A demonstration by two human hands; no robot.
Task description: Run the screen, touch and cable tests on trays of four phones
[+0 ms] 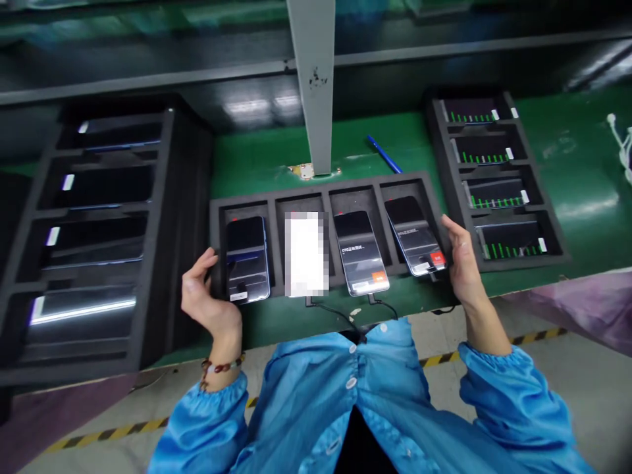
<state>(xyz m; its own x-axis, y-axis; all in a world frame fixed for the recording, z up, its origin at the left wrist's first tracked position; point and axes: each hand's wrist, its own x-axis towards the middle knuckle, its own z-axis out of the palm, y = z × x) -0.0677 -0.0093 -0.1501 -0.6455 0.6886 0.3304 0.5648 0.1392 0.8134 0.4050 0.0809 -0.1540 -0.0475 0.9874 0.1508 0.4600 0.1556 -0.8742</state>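
A black foam tray point(273, 204) with a row of compartments lies in front of me. My left hand point(207, 296), a beaded bracelet at its wrist, is curled against the tray's left end. At the right end, the fingers of my right hand point(464, 263) press on the tray's side. The leftmost smartphone point(247, 257) has a dark screen. Beside it is a phone with a bright, pixelated screen point(306, 253). Two more phones, a middle-right one point(362, 243) and a rightmost one point(415, 234), show white text and an orange-red button. Black cables point(336, 311) run from the phones' lower ends.
A stack of foam trays with phones point(162, 263) stands at left. Another phone tray point(533, 197), its screens showing green bars, lies at right. Behind the middle tray are a blue pen point(385, 155) and a grey metal post point(316, 85). A white cable point(617, 138) lies far right.
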